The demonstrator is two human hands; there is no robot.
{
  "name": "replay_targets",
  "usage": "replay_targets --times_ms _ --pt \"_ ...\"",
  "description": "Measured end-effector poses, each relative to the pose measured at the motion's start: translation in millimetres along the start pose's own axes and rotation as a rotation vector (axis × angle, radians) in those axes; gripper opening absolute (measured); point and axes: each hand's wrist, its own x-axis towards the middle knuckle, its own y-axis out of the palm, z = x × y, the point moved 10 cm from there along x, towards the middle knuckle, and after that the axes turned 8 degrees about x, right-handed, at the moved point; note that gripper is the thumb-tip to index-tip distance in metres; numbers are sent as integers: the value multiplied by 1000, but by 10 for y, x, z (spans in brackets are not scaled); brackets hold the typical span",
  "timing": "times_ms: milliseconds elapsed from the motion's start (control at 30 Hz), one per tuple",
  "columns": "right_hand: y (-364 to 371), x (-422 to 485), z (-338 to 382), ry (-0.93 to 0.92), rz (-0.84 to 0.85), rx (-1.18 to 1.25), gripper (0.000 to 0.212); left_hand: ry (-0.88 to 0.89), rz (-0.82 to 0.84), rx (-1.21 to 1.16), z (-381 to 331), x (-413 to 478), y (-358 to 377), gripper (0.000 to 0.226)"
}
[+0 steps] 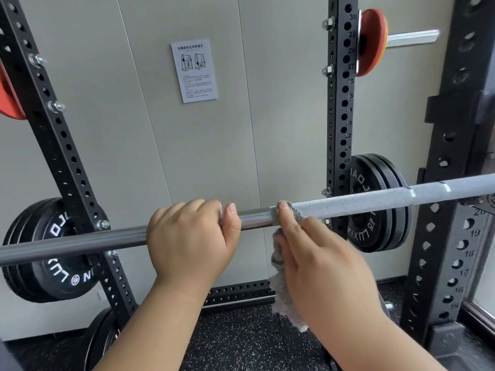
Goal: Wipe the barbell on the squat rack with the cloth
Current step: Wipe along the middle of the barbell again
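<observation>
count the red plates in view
2: one red plate on the peg at the upper right, a second red plate cut off at the left edge. More may be hidden behind them.

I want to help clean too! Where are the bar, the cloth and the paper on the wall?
bar (348, 206): head view, its rough grey stretch.
cloth (280, 287): head view, part hanging below the bar.
paper (194, 70): head view, middle of the sheet.

The barbell (348, 206) is made of metal, polished smooth at the middle and knurled rough rightward. The cloth (281, 293) is napped and fuzzy. The rack (344, 103) is coated matt black.
</observation>
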Motion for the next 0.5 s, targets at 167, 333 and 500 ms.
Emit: replay_targets --times_ms 167,333,500 --pt "-182 -4 -173 85 -141 -1 48 -11 -23 2 4 -3 -19 45" --pt "-119 16 -165 49 -78 29 52 -13 -5 -2 13 -6 1 47" --pt "-174 -43 -132 72 -149 61 46 -24 -19 9 0 -8 -18 45"
